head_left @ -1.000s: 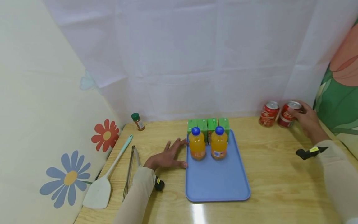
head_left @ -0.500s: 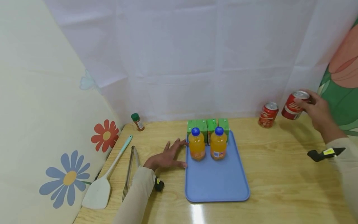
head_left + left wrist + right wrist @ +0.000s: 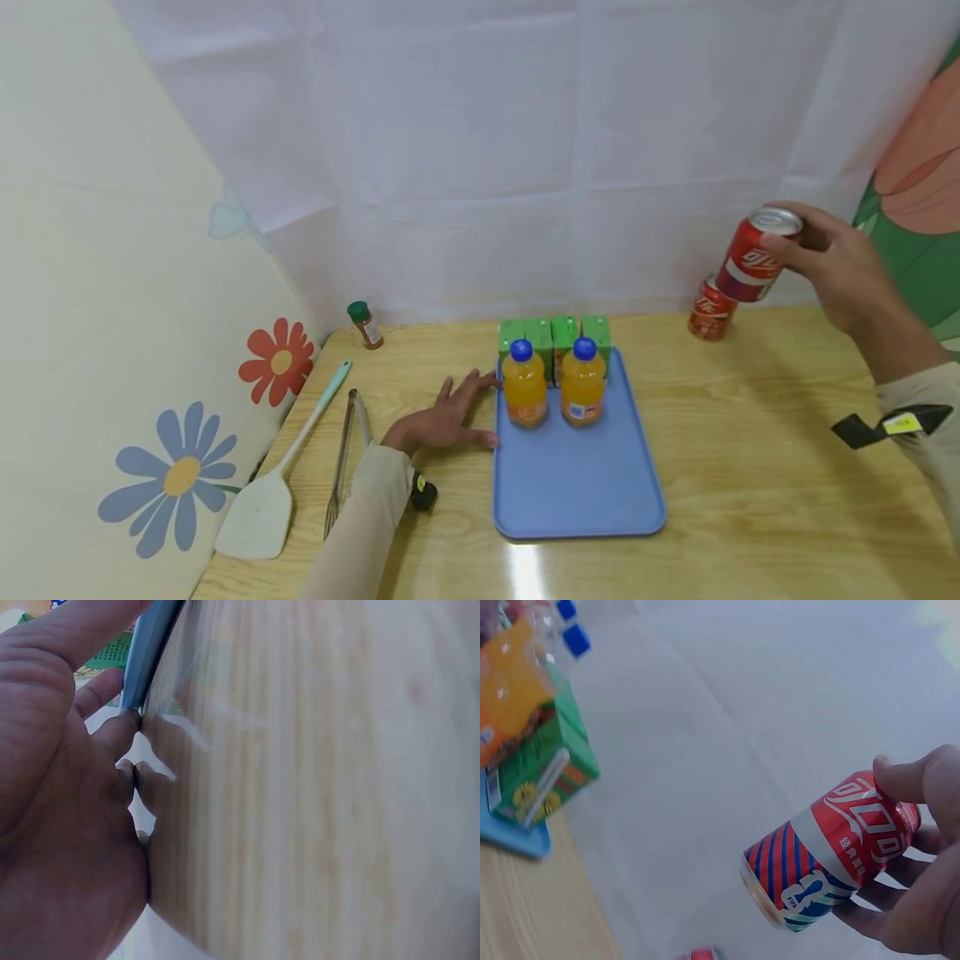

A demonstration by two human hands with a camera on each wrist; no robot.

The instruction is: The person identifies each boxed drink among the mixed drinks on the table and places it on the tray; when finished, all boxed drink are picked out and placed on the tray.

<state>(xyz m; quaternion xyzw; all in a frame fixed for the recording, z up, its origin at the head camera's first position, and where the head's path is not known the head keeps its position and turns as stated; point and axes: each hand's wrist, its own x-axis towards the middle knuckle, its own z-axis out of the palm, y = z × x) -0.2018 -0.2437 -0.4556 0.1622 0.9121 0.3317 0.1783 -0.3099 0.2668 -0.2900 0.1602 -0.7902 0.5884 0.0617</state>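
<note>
My right hand (image 3: 847, 267) grips a red soda can (image 3: 757, 257) near its top and holds it tilted above the table. In the right wrist view the can (image 3: 832, 851) shows a striped band at its base. Behind it in the head view, a second soda can (image 3: 710, 315) stands on the table. My left hand (image 3: 442, 418) lies spread on the table, its fingertips at the left rim of the blue tray (image 3: 577, 492). On the tray stand two orange juice bottles (image 3: 583, 387) with blue caps, in front of a row of green drink cartons (image 3: 596, 333).
At the left lie a white spatula (image 3: 258, 512) with a mint handle and metal tongs (image 3: 345, 454). A small green-capped spice jar (image 3: 365, 325) stands at the back left. White cloth (image 3: 465, 167) hangs behind the table (image 3: 750, 467).
My right hand has lifted one soda can off the table beside the other, then carried it up and leftward, in front of the second can. The left hand stays by the tray.
</note>
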